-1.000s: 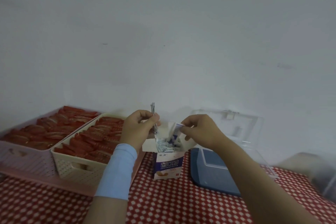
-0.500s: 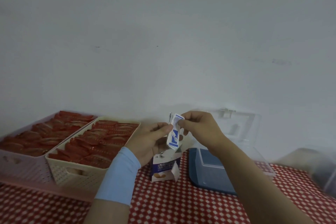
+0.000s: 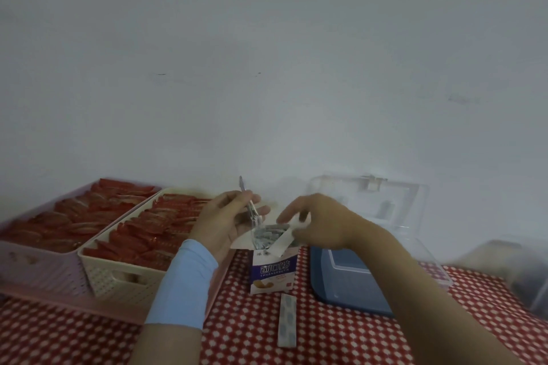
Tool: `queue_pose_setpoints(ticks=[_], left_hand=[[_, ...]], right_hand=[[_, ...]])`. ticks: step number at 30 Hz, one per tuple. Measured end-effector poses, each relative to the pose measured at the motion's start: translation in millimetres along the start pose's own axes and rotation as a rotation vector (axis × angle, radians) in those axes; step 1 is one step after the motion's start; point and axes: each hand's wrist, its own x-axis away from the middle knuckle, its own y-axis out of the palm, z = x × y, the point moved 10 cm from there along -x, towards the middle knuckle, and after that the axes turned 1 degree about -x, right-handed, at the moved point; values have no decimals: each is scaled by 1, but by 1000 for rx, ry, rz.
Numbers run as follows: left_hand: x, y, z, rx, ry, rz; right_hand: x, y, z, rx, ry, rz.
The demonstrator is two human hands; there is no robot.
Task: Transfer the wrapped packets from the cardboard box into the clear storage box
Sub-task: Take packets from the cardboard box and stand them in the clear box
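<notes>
Pinching a slim tool [image 3: 247, 201], left grip [image 3: 221, 224] probes the "CHUANGKOUTIE" cardboard box [image 3: 274, 271]; right grip [image 3: 320, 222] hovers spread above.

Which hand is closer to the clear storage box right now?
Right. The right hand is over the cardboard box, beside the clear storage box; the left hand, gripping tweezers, is on the cardboard box's other side.

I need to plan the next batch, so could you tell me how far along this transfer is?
Done: one packet is out, lying on the tablecloth, not in the clear storage box. In hand: the left hand dips tweezers into the cardboard box; the right hand is at its flap. Left: the many packets inside.
</notes>
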Motion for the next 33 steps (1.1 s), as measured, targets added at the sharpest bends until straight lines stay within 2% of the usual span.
queue_pose_setpoints(ticks=[2,3,7,9,11,13,15,18,21,26,28,31,33], left_hand=[[1,-2,4,26,24,12],[2,0,4,25,25,4],[1,7,-1,-36,18,-48],[0,9,-2,-37,33,-68],[0,15,-2,-37,47,-112],[3,28,-4,-38,37,-188],[9,45,-9,-28,-3,-281],[17,64,-17,0,-61,-370],[18,71,-25,-32,-71,-379],[21,77,-39,-64,-142,-350],[21,80,-43,-48,-154,-337],[21,81,-46,0,-168,-318],[22,83,-49,45,-191,-329]], right_hand=[[6,22,-2,89,8,-158],[7,25,-3,102,10,-149],[5,5,2,-61,21,112],[11,-19,6,-263,30,323],[22,-37,13,-596,29,468],[29,-40,13,-824,37,469],[32,-35,9,-884,36,437],[36,-31,11,-908,35,465],[41,-30,18,-887,45,515],[46,-24,39,-757,146,588],[53,-29,42,-593,156,646],[66,-41,27,-379,-2,653],[67,-33,11,-301,-150,502]])
